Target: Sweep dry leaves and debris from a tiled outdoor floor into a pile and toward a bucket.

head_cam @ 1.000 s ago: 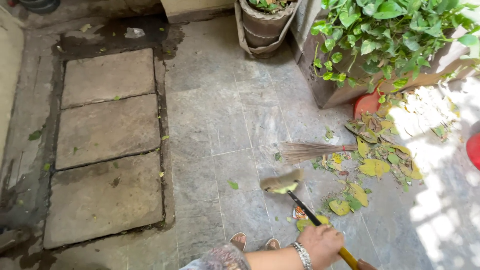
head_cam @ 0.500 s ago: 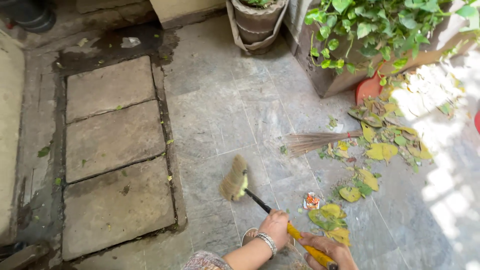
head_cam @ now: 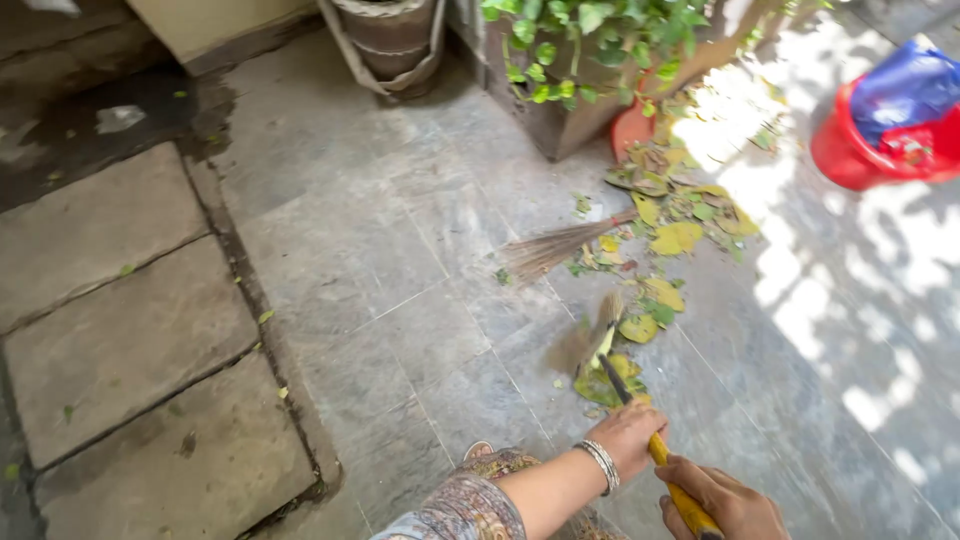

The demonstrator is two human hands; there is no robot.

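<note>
left hand (head_cam: 628,436) and right hand (head_cam: 722,500): fingers wrapped round broom (head_cam: 640,415) handle | broom head at leaf pile (head_cam: 665,215) near edge | tiled floor (head_cam: 380,260) beyond pile mostly swept; pile uncollected, stray leaves remain

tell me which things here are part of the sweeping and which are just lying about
In use: broom, left hand, right hand, fallen leaves.

Lying about: stick broom, red tub, planter box, sack pot.
</note>
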